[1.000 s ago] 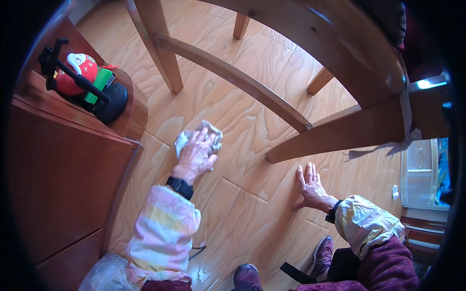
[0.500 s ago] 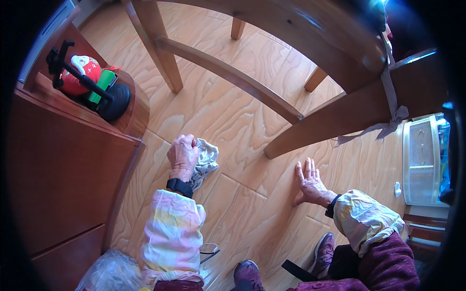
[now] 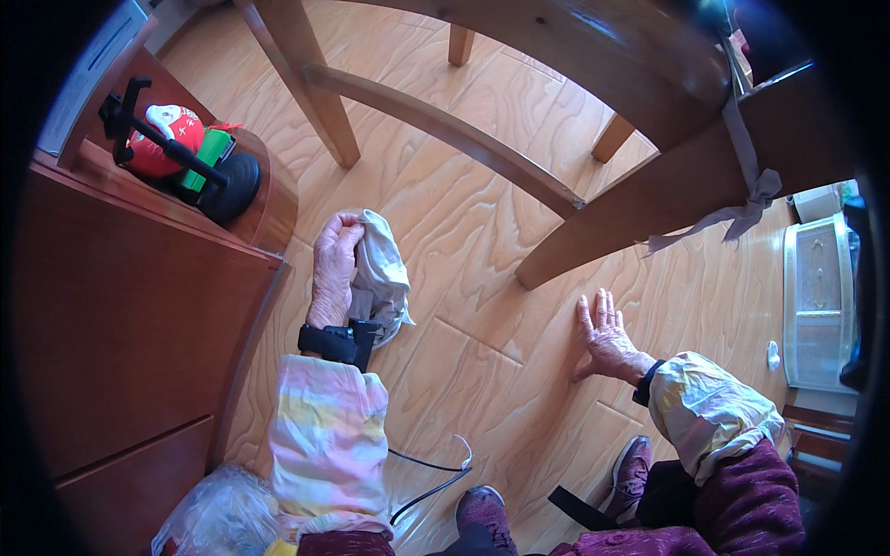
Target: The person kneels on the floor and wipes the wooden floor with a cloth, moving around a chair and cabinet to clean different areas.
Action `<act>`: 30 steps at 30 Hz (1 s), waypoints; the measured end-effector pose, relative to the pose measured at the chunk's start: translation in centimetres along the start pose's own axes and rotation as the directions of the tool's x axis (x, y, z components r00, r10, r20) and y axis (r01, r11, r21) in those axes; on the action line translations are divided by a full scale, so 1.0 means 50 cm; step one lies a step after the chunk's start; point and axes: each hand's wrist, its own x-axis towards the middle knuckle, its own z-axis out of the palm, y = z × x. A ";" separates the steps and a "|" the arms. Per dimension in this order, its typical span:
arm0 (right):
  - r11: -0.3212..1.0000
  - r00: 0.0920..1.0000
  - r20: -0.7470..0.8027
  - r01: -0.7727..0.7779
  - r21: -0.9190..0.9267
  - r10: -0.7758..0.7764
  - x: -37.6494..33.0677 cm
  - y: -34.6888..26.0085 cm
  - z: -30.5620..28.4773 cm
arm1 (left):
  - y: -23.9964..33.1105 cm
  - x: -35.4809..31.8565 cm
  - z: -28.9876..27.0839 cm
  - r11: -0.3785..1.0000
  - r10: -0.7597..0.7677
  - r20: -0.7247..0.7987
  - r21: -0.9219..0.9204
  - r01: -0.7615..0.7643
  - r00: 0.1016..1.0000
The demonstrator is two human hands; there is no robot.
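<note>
Pinched between the thumb and fingers of my left hand is a whitish cloth, which hangs in folds to the right of the hand, close over the wood-grain floor. A black band with a small box on it circles that wrist. My right hand rests flat on the floor with its fingers spread, holding nothing. It is just below the near leg of a wooden chair. Pastel sleeve covers reach down both forearms.
At left stands a reddish-brown cabinet with a black stand, a red plush toy and a green box on its rounded shelf. Below lie a clear plastic bag and a black cable. A whitish drawer unit is at right.
My left hand has turned and moved up and slightly left, and the cloth now hangs unfolded from it instead of lying bunched beside the fist. The right hand stays planted on the floor.
</note>
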 end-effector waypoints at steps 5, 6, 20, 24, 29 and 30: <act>1.000 1.000 -0.010 0.005 -0.007 -0.005 -0.001 -0.002 -0.003 | 0.017 0.074 0.026 0.991 0.029 0.056 -0.134 -0.021 0.998; 1.000 1.000 -0.011 0.007 -0.010 -0.007 -0.001 -0.003 -0.003 | 0.014 0.088 0.027 0.968 0.088 0.104 -0.245 -0.060 0.991; 1.000 1.000 -0.016 0.000 -0.011 0.000 -0.006 -0.007 -0.007 | -0.074 0.086 0.098 -0.083 0.454 0.426 0.895 -0.438 0.783; 1.000 1.000 -0.023 -0.015 -0.027 0.014 -0.003 -0.011 -0.005 | -0.099 0.065 0.064 -0.162 0.401 0.457 0.889 -0.429 0.794; 1.000 1.000 -0.011 -0.022 -0.021 0.022 -0.003 -0.014 -0.004 | -0.115 0.089 0.050 -0.140 0.426 0.492 0.865 -0.482 0.760; 1.000 1.000 -0.016 -0.018 -0.021 0.017 -0.002 -0.014 -0.004 | -0.112 0.106 0.061 -0.078 0.375 0.490 0.863 -0.499 0.787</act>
